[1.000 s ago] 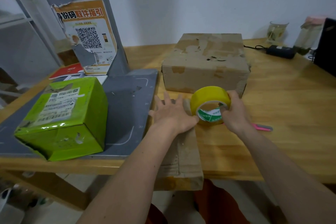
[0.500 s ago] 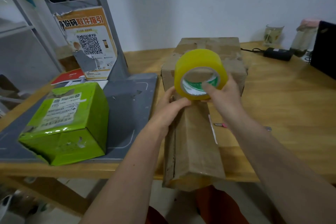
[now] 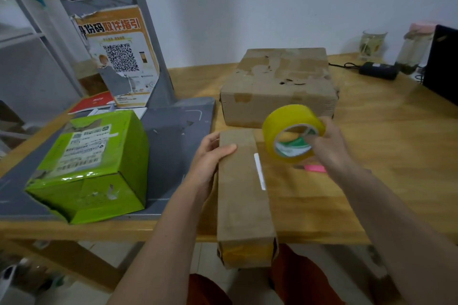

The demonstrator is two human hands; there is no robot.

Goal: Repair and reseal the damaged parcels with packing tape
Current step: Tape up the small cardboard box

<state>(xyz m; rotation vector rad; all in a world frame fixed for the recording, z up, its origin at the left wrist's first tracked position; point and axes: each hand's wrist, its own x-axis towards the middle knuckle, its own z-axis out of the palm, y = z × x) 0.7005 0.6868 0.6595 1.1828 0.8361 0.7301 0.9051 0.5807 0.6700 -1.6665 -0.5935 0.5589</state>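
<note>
Green carton [image 3: 91, 166]: printed label on top, dented lower edge; sits on a grey mat [image 3: 173, 136], well to the left of the left-hand fingers.

Poster with QR code [image 3: 121, 59]: fixed to a grey post, beyond and left of the left hand.

Left hand [image 3: 209, 156]: fingers curled over the far left corner of the long narrow parcel [image 3: 244, 195], thumb lying across its top face, gripping it.

Long narrow parcel: brown card, lying lengthwise on the worktop [image 3: 371, 156], near end overhanging the front edge; a white strip on its right side.

Large brown parcel [image 3: 277, 84]: scuffed, torn top; just beyond both sets of fingers.

Tape roll [image 3: 293, 136]: yellow, green-and-white core label; held off the worktop just right of the narrow parcel's far end.

Right hand [image 3: 327, 148]: fingers wrapped round the roll, thumb hooked into the core; partly blurred.

Pink item [image 3: 314, 168]: on the worktop beneath the right hand.

Two glass jars [image 3: 371, 43], black adapter [image 3: 378, 70]: far right, well beyond the right-hand fingers.
</note>
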